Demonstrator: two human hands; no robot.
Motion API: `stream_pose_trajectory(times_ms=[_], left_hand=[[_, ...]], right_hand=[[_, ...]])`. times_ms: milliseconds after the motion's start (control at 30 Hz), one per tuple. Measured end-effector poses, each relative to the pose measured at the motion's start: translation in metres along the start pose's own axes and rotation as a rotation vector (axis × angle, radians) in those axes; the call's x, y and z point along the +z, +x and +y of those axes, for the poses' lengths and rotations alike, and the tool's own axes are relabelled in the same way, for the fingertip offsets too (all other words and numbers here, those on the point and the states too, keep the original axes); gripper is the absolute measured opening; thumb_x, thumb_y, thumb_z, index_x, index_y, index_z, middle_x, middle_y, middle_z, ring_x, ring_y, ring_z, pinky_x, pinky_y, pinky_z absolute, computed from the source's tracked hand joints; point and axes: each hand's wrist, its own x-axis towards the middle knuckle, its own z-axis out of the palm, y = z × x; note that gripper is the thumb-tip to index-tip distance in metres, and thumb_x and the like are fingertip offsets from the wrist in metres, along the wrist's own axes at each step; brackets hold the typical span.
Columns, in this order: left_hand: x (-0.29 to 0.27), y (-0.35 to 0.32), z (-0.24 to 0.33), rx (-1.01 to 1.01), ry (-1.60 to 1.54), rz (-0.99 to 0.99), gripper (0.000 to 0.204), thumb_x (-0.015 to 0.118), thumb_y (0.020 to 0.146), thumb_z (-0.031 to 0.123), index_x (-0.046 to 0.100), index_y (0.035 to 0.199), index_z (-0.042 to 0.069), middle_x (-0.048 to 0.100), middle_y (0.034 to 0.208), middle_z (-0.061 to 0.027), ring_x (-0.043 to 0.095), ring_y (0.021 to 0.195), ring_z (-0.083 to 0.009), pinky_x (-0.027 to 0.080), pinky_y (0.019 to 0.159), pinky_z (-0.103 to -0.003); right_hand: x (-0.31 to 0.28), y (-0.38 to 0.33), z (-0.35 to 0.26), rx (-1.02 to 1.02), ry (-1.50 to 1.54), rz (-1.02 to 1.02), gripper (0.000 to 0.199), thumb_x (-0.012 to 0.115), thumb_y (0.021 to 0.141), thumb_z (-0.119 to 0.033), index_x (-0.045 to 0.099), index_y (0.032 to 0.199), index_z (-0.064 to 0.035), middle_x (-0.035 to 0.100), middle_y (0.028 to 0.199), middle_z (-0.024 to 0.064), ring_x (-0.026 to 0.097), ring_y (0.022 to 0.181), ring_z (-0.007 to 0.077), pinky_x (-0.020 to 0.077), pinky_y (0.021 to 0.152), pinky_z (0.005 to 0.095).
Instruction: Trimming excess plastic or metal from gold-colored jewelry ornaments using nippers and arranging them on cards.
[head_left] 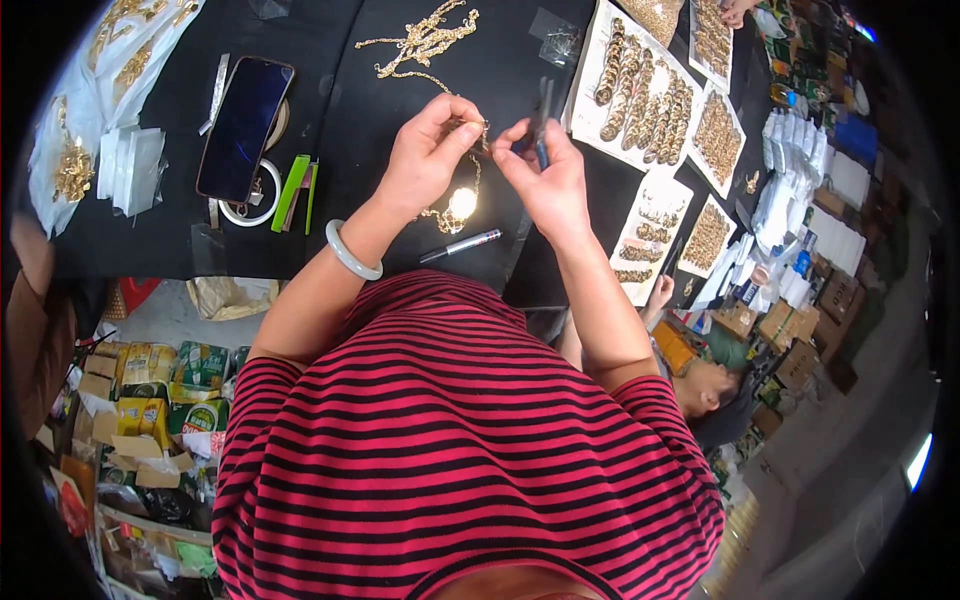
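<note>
The left hand [425,155] pinches the gold chain [462,190]; the right hand [545,175] grips small pliers [541,125]. Better keep the link taut and steady above the bench [400,230].

Phone [243,127] left on table [340,120]; chain pile [425,40] behind hands; ring trays [640,95] right; pen [460,245] nearest.

1. A dark smartphone [243,128] lies on the black counter [350,150], well left of the fingers.
2. A green clip [291,192] sits beside it.
3. White trays of gold rings [640,95] lie right of the fingers.
4. A silver pen [460,245] lies below them.
</note>
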Motion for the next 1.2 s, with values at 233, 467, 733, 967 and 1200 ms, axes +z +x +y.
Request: stream_pose_trajectory(times_ms=[233,467,733,967,1200], left_hand=[[-0.01,-0.001,0.007,-0.213,-0.353,-0.201,0.006,0.054,0.098,0.008,0.056,0.104,0.006,0.058,0.097,-0.0016,0.056,0.088,-0.0094,0.047,0.081,-0.027],[-0.01,-0.013,0.007,-0.29,-0.482,-0.256,0.007,0.053,0.098,0.007,0.056,0.104,0.005,0.058,0.099,-0.002,0.056,0.089,-0.0096,0.047,0.082,-0.027],[-0.033,-0.046,-0.008,-0.316,0.051,-0.21,0.007,0.058,0.095,0.008,0.062,0.101,0.005,0.06,0.095,-0.0028,0.056,0.089,-0.0102,0.047,0.081,-0.027],[-0.042,0.004,0.0,0.286,1.104,-0.139,0.015,0.066,0.084,0.007,0.069,0.098,0.006,0.063,0.095,-0.0072,0.059,0.089,-0.025,0.049,0.081,-0.037],[-0.054,0.063,-0.027,0.36,1.68,-0.022,0.013,0.063,0.083,0.009,0.067,0.095,0.013,0.058,0.106,-0.0076,0.053,0.1,-0.0283,0.044,0.083,-0.044]], right_hand=[[-0.021,0.01,0.01,-0.674,-0.626,0.041,0.025,0.066,0.083,-0.001,0.056,0.106,-0.0048,0.057,0.092,0.0113,0.058,0.077,0.0284,0.0487,0.073,0.036],[-0.017,0.001,0.015,-0.709,-0.687,-0.002,0.03,0.068,0.077,-0.002,0.058,0.105,-0.0058,0.055,0.091,0.0117,0.057,0.083,0.0314,0.0474,0.075,0.0401],[-0.001,-0.019,0.056,-0.624,-0.635,-0.105,0.027,0.068,0.077,-0.004,0.061,0.103,-0.0073,0.055,0.087,0.0102,0.057,0.084,0.0312,0.0483,0.075,0.0401],[0.012,0.009,0.101,-0.407,-0.381,0.121,0.018,0.067,0.081,-0.003,0.06,0.097,-0.0033,0.06,0.085,0.011,0.06,0.073,0.0263,0.05,0.067,0.0348],[-0.001,0.066,0.114,0.048,-0.102,0.328,0.014,0.069,0.08,-0.007,0.058,0.089,-0.0024,0.062,0.072,0.0107,0.062,0.066,0.0237,0.0506,0.066,0.0344]])
